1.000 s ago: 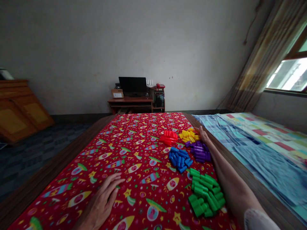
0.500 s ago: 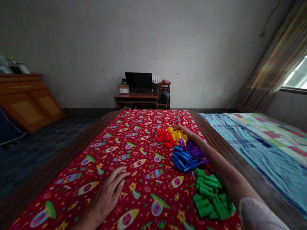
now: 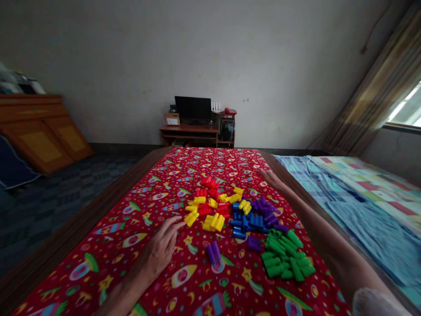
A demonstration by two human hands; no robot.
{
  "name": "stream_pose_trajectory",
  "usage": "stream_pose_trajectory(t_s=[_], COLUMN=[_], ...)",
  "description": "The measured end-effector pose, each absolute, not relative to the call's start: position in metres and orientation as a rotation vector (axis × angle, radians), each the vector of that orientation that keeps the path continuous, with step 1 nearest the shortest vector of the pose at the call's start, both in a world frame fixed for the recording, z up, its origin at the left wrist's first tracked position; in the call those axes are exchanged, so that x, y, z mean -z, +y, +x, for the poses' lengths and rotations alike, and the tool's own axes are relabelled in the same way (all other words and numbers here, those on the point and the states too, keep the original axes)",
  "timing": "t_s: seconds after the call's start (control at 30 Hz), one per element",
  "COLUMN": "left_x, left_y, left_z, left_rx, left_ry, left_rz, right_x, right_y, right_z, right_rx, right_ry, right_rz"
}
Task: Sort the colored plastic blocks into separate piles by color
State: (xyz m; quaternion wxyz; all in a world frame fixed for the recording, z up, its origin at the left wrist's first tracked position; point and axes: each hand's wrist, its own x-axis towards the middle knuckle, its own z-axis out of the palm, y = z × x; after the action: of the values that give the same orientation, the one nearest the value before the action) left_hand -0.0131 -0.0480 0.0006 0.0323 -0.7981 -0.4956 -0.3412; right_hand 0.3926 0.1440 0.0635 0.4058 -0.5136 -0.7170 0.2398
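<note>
Carton (image 3: 173, 119) at upper ctr beside the monitor (image 3: 193, 109), contents hidden; yellow blocks (image 3: 214, 223), red blocks (image 3: 210, 182), blue blocks (image 3: 254, 220), purple blocks (image 3: 263, 207) & green blocks (image 3: 286, 252) lie loose on the red cloth (image 3: 115, 263) over the counter (image 3: 87, 219), ctr to lower right. L hand (image 3: 159, 252), lower left of ctr, is loosely spread just beside the nearest yellow one, gripping nothing. R hand (image 3: 271, 179), right of ctr beyond the purple ones, looks extended & unloaded, tho it's small & dim.

Left forearm (image 3: 126, 287) and right sleeve (image 3: 371, 302) are cut off by the bottom edge, the cabinet (image 3: 42, 138) by the left, the window (image 3: 408, 109) by the right. Articles (image 3: 23, 83) on the cabinet are blurred past identification. Green blocks (image 3: 285, 253) partly hide each other, preventing a count; the right hand (image 3: 269, 177) is indistinct in finger outline.
</note>
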Motion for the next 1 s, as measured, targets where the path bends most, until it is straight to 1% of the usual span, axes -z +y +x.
stream_pose_trajectory(t_s=[0.07, 0.1, 0.13, 0.23, 0.3, 0.4, 0.47, 0.6, 0.87, 1.0], left_x=[-0.017, -0.026, -0.035, -0.053, -0.053, -0.039, -0.029, -0.022, -0.027, -0.028], left_y=[-0.058, -0.064, -0.068, -0.075, -0.074, -0.069, -0.061, -0.039, -0.015, -0.007], left_z=[0.014, 0.034, 0.058, 0.145, 0.203, 0.267, 0.286, 0.271, 0.154, 0.106], left_rx=[1.098, 1.068, 1.061, 0.795, 0.680, 0.561, 0.556, 0.526, 0.558, 0.502], left_ry=[-1.395, -1.300, -1.117, -0.628, -0.497, -0.372, -0.452, -0.757, -1.173, -1.343], left_rz=[-2.492, -2.571, -2.642, -2.848, -2.887, -2.906, -2.905, -2.867, -2.682, -2.558], right_x=[-0.046, -0.036, -0.025, -0.002, 0.006, 0.010, 0.011, 0.016, 0.020, 0.021], right_y=[0.139, 0.136, 0.133, 0.129, 0.130, 0.133, 0.134, 0.135, 0.136, 0.137], right_z=[0.421, 0.430, 0.436, 0.439, 0.438, 0.440, 0.444, 0.449, 0.449, 0.448], right_rx=[-0.527, -0.499, -0.453, -0.282, -0.195, -0.133, -0.083, -0.046, -0.095, -0.080], right_ry=[-1.824, -1.835, -1.847, -1.902, -1.937, -1.989, -2.022, -1.988, -1.990, -1.994], right_rz=[-1.382, -1.414, -1.444, -1.506, -1.525, -1.497, -1.467, -1.466, -1.426, -1.429])
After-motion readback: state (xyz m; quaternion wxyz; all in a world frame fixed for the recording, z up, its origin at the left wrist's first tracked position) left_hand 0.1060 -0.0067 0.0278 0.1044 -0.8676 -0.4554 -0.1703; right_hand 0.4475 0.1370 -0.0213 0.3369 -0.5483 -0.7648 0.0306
